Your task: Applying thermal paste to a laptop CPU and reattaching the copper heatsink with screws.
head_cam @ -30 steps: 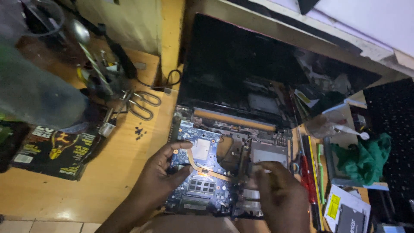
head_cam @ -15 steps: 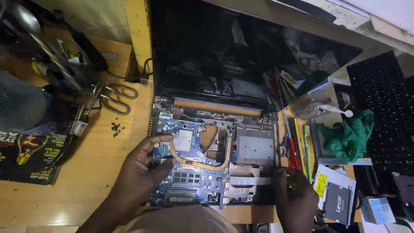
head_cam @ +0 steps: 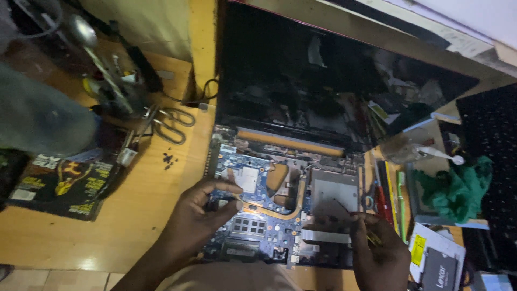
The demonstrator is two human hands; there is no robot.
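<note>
Since half a second ago the left hand has curled tighter, its fingers now pinched on a small dark part at the left side of the blue motherboard. The right hand has risen from the counter's near edge, fingers together on a thin red-handled screwdriver over the grey ribbon cable.

The opened laptop sits mid-counter, its keyboard deck off, dark screen tilted back. A copper heat pipe curves across the board. Scissors and loose black screws lie on the wooden counter to the left.
</note>
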